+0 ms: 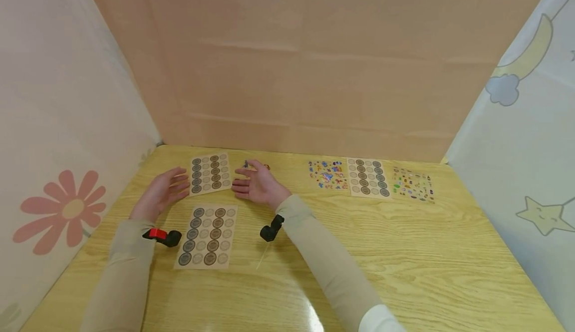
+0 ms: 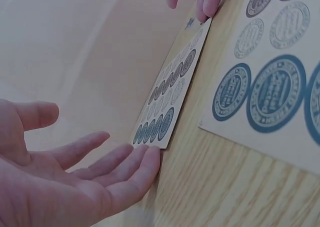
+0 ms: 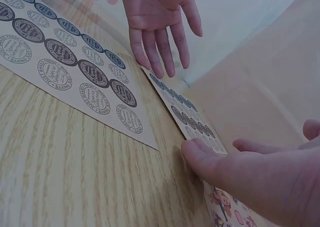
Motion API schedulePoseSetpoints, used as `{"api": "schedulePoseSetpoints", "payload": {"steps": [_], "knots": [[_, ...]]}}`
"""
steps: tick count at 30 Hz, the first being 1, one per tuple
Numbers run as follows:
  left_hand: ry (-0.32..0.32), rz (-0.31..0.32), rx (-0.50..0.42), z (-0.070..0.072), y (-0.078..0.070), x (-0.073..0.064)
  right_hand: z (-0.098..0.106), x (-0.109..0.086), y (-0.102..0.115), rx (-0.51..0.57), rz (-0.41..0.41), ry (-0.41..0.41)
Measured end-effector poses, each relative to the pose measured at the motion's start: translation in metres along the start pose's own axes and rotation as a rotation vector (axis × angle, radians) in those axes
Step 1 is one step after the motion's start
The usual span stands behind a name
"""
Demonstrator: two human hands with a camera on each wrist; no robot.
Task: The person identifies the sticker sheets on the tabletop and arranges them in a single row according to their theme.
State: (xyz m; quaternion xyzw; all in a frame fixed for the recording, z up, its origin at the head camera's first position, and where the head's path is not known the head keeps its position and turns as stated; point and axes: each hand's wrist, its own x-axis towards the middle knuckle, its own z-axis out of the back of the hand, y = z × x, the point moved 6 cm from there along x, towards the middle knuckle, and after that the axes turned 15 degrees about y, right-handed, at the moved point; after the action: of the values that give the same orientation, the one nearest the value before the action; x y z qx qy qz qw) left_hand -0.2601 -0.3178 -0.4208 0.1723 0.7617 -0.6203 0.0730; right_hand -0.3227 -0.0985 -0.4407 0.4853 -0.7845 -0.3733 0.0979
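Observation:
A sheet of round label stickers [image 1: 209,173], in dark and pale columns, lies flat near the back left of the table. My left hand [image 1: 163,192] is at its left edge, palm inward, fingers extended; in the left wrist view the fingertips [image 2: 150,162] meet its corner. Across from it, my right hand [image 1: 260,186] is by the right edge with loosely extended fingers, holding nothing. A colourful sticker sheet [image 3: 225,207] lies partly hidden under the right hand. Closer to me is a second round label sheet [image 1: 206,237], untouched between the forearms.
Toward the back right lie a blue-and-orange sticker sheet [image 1: 328,174], another round label sheet [image 1: 368,177] and a sheet of small multicoloured stickers [image 1: 413,184]. A tan backdrop [image 1: 296,72] rises behind the wooden table [image 1: 404,262], with patterned cloths at both sides.

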Motion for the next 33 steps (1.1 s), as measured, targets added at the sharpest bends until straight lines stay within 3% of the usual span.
{"api": "schedulePoseSetpoints", "payload": {"steps": [5, 11, 22, 29, 33], "knots": [[-0.035, 0.019, 0.036, 0.001, 0.002, -0.002, 0.0, 0.0, -0.001, 0.002, -0.003, 0.01], [-0.03, -0.005, 0.174, 0.006, 0.002, -0.001, -0.001, -0.002, -0.001, -0.026, -0.009, 0.02], [-0.198, 0.002, 0.352, 0.015, 0.007, -0.001, 0.0, -0.002, -0.001, -0.084, -0.034, 0.031], [-0.205, -0.04, 0.309, 0.015, 0.008, -0.001, 0.001, -0.002, -0.001, -0.093, -0.01, 0.032], [-0.158, -0.085, 0.252, 0.01, 0.006, -0.002, 0.0, -0.005, -0.001, -0.103, -0.003, 0.025]]}}
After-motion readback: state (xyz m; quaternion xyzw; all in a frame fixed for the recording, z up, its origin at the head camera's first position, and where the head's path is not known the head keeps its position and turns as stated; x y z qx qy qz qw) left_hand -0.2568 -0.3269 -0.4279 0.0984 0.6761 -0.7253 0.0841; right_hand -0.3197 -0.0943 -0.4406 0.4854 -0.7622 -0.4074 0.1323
